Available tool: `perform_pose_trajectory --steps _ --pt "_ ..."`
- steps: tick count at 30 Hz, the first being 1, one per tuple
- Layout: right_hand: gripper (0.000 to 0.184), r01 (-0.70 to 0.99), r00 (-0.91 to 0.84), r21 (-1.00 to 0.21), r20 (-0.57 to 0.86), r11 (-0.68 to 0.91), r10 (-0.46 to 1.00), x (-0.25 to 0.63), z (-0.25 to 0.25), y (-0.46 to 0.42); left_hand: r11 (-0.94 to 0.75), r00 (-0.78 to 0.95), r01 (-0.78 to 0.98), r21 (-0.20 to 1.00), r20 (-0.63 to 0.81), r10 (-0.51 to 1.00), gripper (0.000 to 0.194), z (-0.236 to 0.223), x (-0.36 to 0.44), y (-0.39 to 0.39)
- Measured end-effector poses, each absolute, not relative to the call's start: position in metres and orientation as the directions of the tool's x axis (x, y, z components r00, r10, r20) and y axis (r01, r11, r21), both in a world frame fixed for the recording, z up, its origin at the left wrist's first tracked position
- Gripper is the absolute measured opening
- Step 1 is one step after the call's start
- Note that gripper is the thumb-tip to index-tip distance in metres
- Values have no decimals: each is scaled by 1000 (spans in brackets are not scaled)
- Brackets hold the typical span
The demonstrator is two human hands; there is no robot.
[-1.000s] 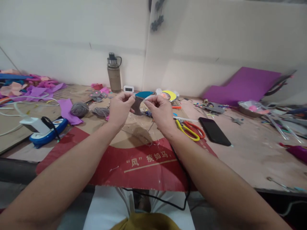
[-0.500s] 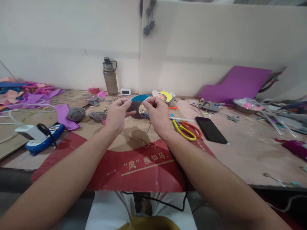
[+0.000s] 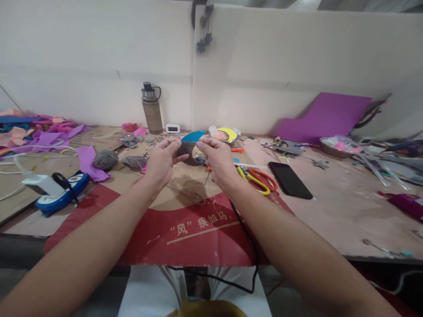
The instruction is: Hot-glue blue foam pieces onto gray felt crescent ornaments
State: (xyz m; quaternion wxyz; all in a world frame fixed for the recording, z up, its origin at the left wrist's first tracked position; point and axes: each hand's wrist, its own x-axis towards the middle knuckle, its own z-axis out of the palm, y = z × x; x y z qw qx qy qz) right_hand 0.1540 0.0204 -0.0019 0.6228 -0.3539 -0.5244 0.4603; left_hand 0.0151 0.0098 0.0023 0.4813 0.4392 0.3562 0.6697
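Both hands hold up a curved, crescent-like piece (image 3: 193, 137), blue on its upper part and dark grey below. My left hand (image 3: 163, 159) pinches its left end between thumb and fingers. At the other end, the fingertips of my right hand (image 3: 217, 159) are closed on the edge. Behind the right hand lies a yellow crescent shape (image 3: 229, 133). Scissors (image 3: 259, 179) with yellow and orange-red handles rest right of my wrist, beside a black phone (image 3: 290, 179). Beneath the hands, loose thread lies on a red and brown cardboard sheet (image 3: 205, 246).
Grey yarn balls (image 3: 105, 159), a blue power strip (image 3: 62, 193) and felt scraps (image 3: 42, 132) lie on the left. A water bottle (image 3: 152, 110) and small clock (image 3: 172, 128) stand at the back. On the right are a purple sheet (image 3: 325, 116) and a bowl (image 3: 340, 147).
The crescent-like piece has tilted slightly, and its right end is nearer my right fingers. My right hand has flattened a little; both hands keep hold.
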Motion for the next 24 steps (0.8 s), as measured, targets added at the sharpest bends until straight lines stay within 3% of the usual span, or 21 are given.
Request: perform_pose_trajectory --steps 14,19,24 --pt "14 -437 -90 -897 119 68 989 158 8 16 -229 -73 -396 889 218 973 10 -1 10 15" --pt "25 -484 -87 -874 105 50 991 161 5 24 -178 11 -412 894 200 980 6 -2 8 18" --pt "23 -476 -69 -878 102 58 992 160 5 24 -216 7 -426 879 242 970 6 2 9 14"
